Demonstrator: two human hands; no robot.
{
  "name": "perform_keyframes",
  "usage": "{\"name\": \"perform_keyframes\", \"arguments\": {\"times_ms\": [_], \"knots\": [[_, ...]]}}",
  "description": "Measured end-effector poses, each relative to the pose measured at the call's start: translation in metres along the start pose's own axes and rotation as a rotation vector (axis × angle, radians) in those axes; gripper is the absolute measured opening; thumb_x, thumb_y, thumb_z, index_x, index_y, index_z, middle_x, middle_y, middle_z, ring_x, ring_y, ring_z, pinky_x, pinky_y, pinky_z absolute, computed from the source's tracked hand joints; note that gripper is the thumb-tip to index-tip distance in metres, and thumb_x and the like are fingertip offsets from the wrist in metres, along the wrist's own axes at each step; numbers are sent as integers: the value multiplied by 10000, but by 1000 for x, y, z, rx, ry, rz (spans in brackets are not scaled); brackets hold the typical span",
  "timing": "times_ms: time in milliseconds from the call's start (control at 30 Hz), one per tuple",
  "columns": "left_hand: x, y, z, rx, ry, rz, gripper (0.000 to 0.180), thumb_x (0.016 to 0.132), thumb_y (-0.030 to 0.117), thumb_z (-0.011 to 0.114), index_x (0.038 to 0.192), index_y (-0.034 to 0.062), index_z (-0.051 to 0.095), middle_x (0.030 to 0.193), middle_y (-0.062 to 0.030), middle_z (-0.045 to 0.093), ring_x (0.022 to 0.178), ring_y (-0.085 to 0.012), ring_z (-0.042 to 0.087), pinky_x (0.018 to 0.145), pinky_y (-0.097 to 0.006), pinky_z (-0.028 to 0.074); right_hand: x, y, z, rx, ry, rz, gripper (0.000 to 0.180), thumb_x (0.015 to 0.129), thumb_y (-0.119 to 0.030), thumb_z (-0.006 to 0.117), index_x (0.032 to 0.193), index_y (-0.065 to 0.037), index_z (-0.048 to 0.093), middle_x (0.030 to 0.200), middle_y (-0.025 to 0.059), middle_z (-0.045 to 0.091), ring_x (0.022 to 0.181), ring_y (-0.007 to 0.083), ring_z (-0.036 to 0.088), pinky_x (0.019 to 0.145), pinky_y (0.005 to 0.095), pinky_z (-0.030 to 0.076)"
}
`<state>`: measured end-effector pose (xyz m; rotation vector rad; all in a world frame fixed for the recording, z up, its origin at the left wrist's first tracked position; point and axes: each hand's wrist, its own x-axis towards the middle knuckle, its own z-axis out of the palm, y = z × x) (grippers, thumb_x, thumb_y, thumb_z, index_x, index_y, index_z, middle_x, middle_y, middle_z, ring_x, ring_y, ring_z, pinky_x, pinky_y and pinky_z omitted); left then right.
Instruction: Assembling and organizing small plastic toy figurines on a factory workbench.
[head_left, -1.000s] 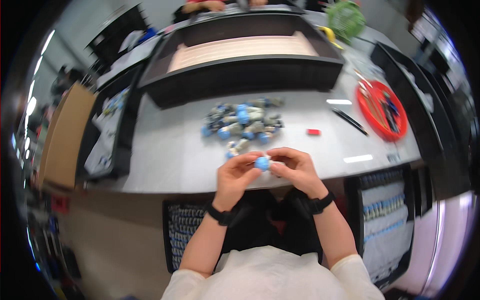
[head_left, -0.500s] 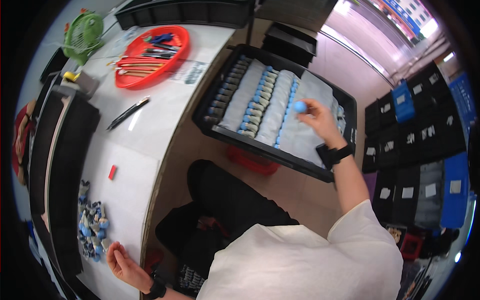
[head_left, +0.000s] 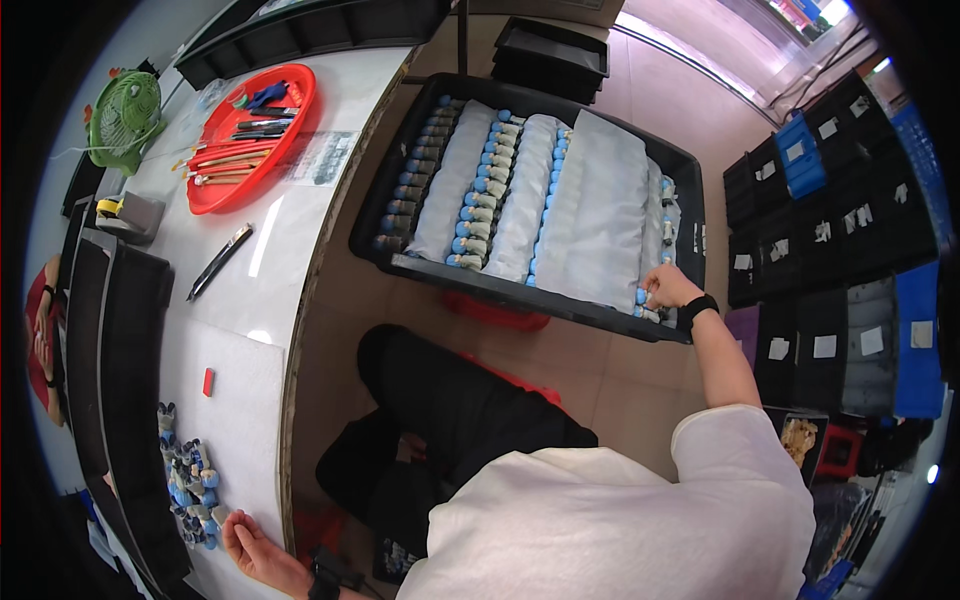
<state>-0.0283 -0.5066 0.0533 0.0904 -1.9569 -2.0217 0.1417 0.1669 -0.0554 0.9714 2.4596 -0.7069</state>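
My right hand (head_left: 672, 287) reaches to the near right corner of a large black tray (head_left: 480, 279). Its fingers are closed on a small blue-headed figurine (head_left: 642, 297) at the near end of the rightmost row; the hand hides part of it. My left hand (head_left: 262, 556) rests on the white table with fingers curled together. Its fingertips lie beside a heap of small blue, grey and dark figurines (head_left: 190, 485); whether they pinch anything is hidden. In the tray, rows of figurines (head_left: 477, 200) lie between white padded strips (head_left: 590, 215).
On the table (head_left: 250, 345) are a red tray (head_left: 308, 110) of brushes, a black pen (head_left: 220, 262), a small red block (head_left: 208, 382) and a green fan (head_left: 125, 120). A long black bin (head_left: 130, 350) lines its left side. Black and blue crates (head_left: 790, 280) stand at right.
My right hand has moved down and right, from above the middle padding to the tray's near right corner, carrying the blue-headed figurine. My left hand stays beside the heap. The view has shifted slightly.
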Motion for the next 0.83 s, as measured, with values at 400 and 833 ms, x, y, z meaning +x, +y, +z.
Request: {"name": "perform_keyframes", "arguments": {"times_ms": [400,833], "knots": [[-13,48,14,127,132,-90,119,802,-21,530,901,-30,595,856,-93,613,779,-143,578,744,-250,459,31,18,11,-417,208,-324,290,590,-122,683,843,-25,580,760,148,577,744,287,557,664,371,446],[27,78,-40,1339,-199,-195,364,783,332,615,982,28,593,1000,-118,595,929,-212,570,760,-357,446,-70,-405,52,439,-371,-1199,267,820,-51,552,1083,-13,552,990,55,590,870,108,545,749,214,431]]}}
